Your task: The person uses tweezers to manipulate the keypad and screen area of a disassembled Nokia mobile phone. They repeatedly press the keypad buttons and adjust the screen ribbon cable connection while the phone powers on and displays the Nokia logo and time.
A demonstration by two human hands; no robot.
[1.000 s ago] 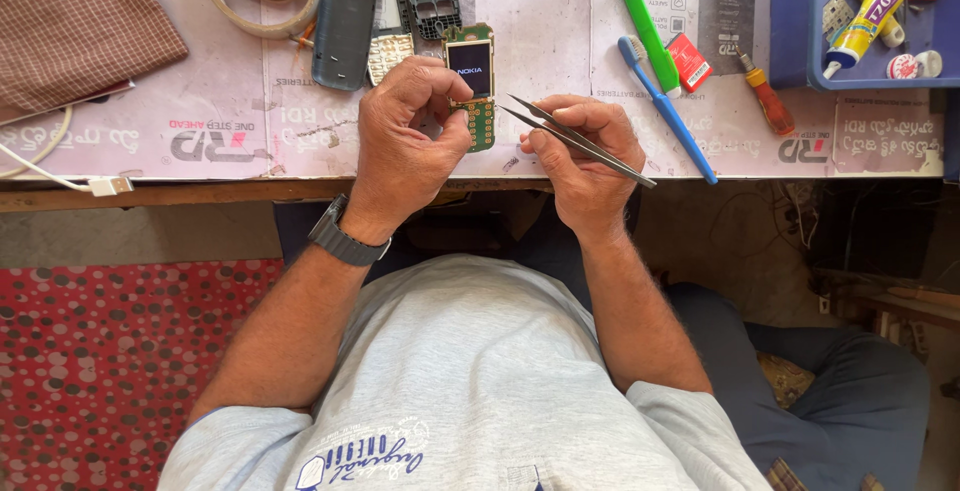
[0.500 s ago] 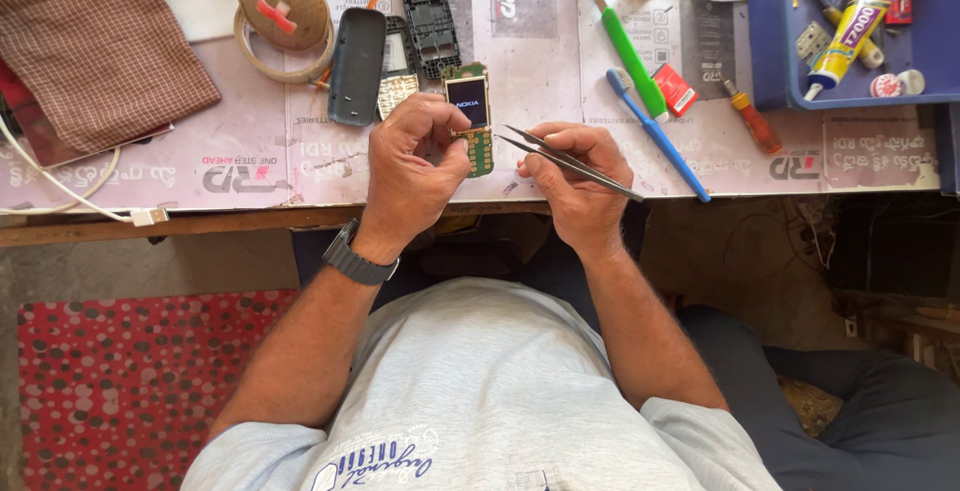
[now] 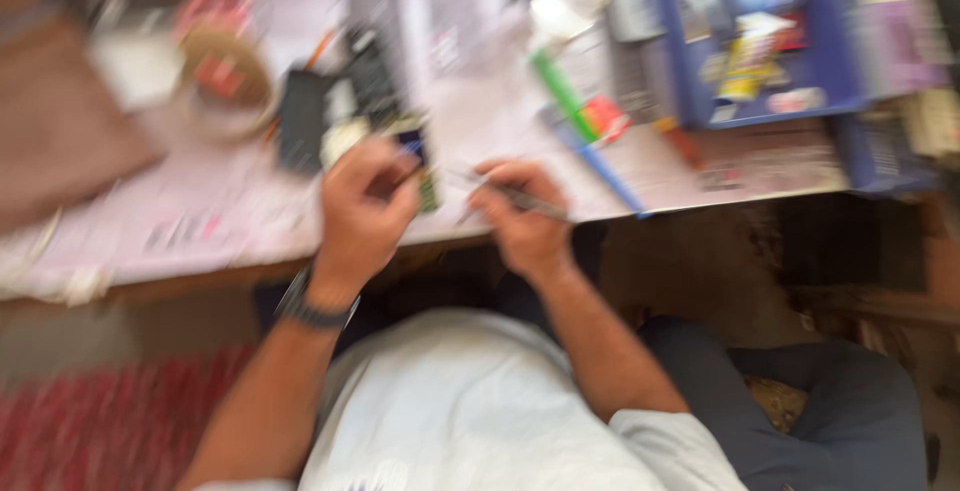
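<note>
light: bright, even daylight | blur: heavy motion smear across whole frame | shadows: soft

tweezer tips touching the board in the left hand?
Cannot tell. The head view is motion-blurred: the tweezers in the right hand point toward the circuit board held by the left hand, tips unresolved.

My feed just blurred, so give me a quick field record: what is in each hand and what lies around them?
left hand: holds small phone circuit board at the table edge
right hand: grips metal tweezers, tips toward the board
table: dark phone shell, tape roll, green pen, blue pen
blue tray: glue tube
image: motion-blurred
</note>
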